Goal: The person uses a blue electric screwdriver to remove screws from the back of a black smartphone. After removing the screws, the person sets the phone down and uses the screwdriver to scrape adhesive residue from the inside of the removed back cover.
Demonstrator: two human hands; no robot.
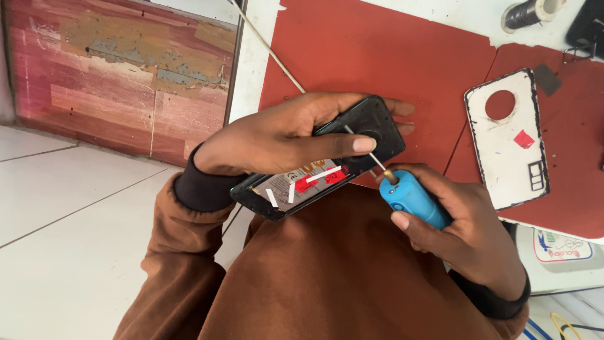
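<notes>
My left hand (283,135) grips an opened black phone (371,123) with its back cover off, so the battery with red and white stickers (308,182) shows. My thumb lies across the phone's middle. My right hand (469,230) holds a blue-handled screwdriver (412,198). Its thin metal shaft (365,148) reaches up to the phone's upper part, near the camera area. The phone is held above my lap, at the edge of a red work mat (377,50).
The phone's removed white back cover (509,138), with a round camera hole, lies on the red mat at the right. A dark spool (525,12) and a black object (588,28) sit at the top right. White tiled floor (69,208) and a reddish wall panel (119,75) are at the left.
</notes>
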